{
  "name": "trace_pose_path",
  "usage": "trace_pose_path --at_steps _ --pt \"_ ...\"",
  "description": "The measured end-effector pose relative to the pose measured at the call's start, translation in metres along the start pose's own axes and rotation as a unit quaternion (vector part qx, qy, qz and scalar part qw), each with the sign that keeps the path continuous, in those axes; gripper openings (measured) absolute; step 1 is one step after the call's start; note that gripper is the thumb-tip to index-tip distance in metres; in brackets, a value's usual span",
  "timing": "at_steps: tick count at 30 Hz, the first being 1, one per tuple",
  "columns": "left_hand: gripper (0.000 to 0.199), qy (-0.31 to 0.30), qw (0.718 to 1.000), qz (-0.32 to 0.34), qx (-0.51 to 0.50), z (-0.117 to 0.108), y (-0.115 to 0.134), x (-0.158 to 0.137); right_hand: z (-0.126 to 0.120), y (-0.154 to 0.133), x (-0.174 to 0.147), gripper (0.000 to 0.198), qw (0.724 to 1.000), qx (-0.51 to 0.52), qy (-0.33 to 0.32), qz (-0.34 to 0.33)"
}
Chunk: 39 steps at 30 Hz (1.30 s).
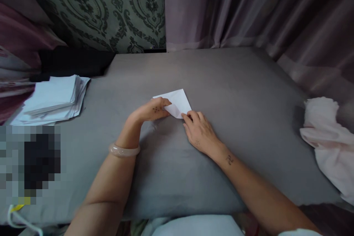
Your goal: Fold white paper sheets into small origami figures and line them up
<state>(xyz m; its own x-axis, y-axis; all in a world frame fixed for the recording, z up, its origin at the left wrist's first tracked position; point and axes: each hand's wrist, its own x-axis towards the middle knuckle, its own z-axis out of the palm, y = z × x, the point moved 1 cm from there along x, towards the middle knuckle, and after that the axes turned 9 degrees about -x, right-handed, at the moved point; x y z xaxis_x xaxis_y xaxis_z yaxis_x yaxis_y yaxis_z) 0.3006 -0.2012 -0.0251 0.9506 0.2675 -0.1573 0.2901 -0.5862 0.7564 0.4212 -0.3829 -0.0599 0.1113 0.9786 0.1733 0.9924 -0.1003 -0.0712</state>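
A small sheet of white paper [178, 100] with a folded near edge lies in the middle of the grey cloth surface [177, 177]. My left hand [156, 110] pinches its left side, thumb on top and the fingers partly hidden beneath. At the paper's near right corner, the fingertips of my right hand [197, 127] are pressed together on the edge. Both hands touch the same sheet, which is slightly raised at the near fold.
A stack of white paper [52, 97] lies at the left, in front of a black item [77, 62]. Pale pink cloth [326, 136] is bunched at the right edge. Curtains [210, 11] and a patterned wall [110, 11] stand behind. The lower left is pixelated, with a white cord [24, 221] below.
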Motion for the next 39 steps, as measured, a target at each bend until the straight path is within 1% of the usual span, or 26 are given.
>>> trace_pose_path --at_steps 5,7,9,12,13,14,15,16,19,20,21,23,25,27,30,33,37,39 --pt "0.019 0.036 0.992 0.023 0.121 0.007 0.011 0.002 0.001 0.001 -0.001 0.039 1.0 0.002 -0.001 -0.001" --pt "0.023 0.065 0.982 0.026 0.173 0.01 0.016 0.003 0.001 0.001 -0.002 0.039 1.0 0.003 0.0 -0.001" --pt "0.036 0.114 0.968 0.036 0.222 0.014 0.02 0.004 0.002 0.001 -0.002 0.036 1.0 -0.002 -0.001 0.004" --pt "0.07 0.196 0.943 0.053 0.262 0.018 0.022 0.005 0.002 0.001 -0.002 0.032 1.0 -0.01 -0.006 0.01" --pt "0.077 0.214 0.94 0.055 0.259 0.019 0.021 0.005 0.001 0.001 -0.002 0.031 1.0 -0.009 -0.007 0.01" --pt "0.078 0.221 0.941 0.058 0.248 0.02 0.02 0.005 0.001 0.001 -0.002 0.031 1.0 -0.007 -0.007 0.009" --pt "0.072 0.216 0.947 0.064 0.229 0.022 0.018 0.005 0.001 0.001 -0.002 0.032 1.0 -0.004 -0.008 0.007" --pt "0.062 0.203 0.956 0.071 0.2 0.024 0.015 0.004 0.0 0.001 -0.002 0.032 1.0 0.001 -0.008 0.006" --pt "0.018 0.132 0.982 0.095 0.091 0.034 0.008 0.003 -0.001 0.003 -0.004 0.03 1.0 0.016 -0.009 0.0" --pt "0.009 0.119 0.986 0.096 0.063 0.038 0.005 0.003 -0.002 0.005 -0.004 0.03 1.0 0.025 -0.008 -0.001" --pt "0.008 0.111 0.988 0.096 0.045 0.042 0.004 0.003 -0.002 0.007 -0.005 0.029 0.999 0.038 -0.007 -0.004" --pt "0.011 0.12 0.987 0.102 0.034 0.05 0.001 0.002 -0.001 0.013 -0.006 0.03 0.997 0.082 -0.001 -0.012" --pt "0.011 0.139 0.983 0.113 0.045 0.056 0.0 0.0 0.001 0.02 -0.006 0.032 0.989 0.147 0.006 -0.018" --pt "0.012 0.16 0.977 0.123 0.063 0.062 0.0 -0.002 0.003 0.027 -0.005 0.033 0.975 0.221 0.011 -0.007" --pt "0.016 0.184 0.97 0.135 0.087 0.068 -0.002 -0.004 0.008 0.035 -0.001 0.03 0.95 0.307 0.003 0.058" --pt "0.02 0.193 0.965 0.144 0.105 0.071 -0.004 -0.004 0.012 0.04 0.003 0.026 0.929 0.348 -0.003 0.125" --pt "0.021 0.192 0.963 0.153 0.108 0.073 -0.006 -0.004 0.014 0.041 0.006 0.018 0.914 0.372 0.001 0.164" --pt "0.022 0.19 0.963 0.158 0.11 0.073 -0.007 -0.004 0.014 0.041 0.008 0.022 0.91 0.376 0.005 0.176"
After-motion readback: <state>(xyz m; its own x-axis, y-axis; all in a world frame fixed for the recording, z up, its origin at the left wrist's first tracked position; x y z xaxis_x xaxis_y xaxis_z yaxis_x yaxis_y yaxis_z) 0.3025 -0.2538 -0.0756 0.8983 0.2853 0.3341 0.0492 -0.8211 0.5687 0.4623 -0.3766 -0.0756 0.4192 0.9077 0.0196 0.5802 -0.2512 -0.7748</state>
